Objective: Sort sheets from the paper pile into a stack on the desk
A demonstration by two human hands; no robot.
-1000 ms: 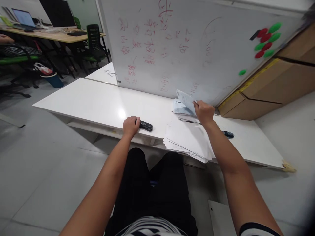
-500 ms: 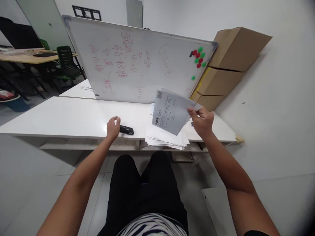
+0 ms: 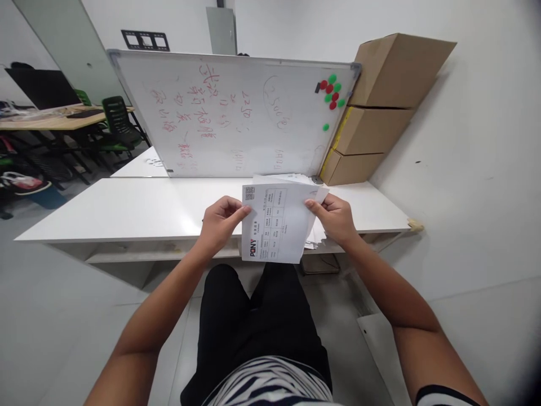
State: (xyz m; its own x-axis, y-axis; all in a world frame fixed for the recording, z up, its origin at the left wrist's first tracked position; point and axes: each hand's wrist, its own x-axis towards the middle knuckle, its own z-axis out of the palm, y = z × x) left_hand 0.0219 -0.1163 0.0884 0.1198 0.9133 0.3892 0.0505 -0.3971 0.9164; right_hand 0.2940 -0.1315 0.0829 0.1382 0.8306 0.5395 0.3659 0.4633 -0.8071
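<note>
Printed paper sheets (image 3: 274,231), the top one with a QR code, a PONY logo and a table, hang between my two hands above the desk's front edge. My left hand (image 3: 222,223) pinches their left edge, its thumb on the front face. At the right edge, my right hand (image 3: 333,217) grips them between thumb and fingers. More loose papers (image 3: 315,234) lie on the desk behind, mostly hidden by the held sheets. The black stapler-like object is nearly all covered by my left hand.
The white desk (image 3: 127,208) has a whiteboard (image 3: 211,113) with red writing and magnets propped at its back. Several cardboard boxes (image 3: 380,129) are stacked at the right against the wall. A small round grey object (image 3: 316,180) lies near the board's lower right corner.
My right hand has brought the sheets left and toward me, turning them upright. My left hand has left the black object's side and taken hold of the sheets' left edge.
</note>
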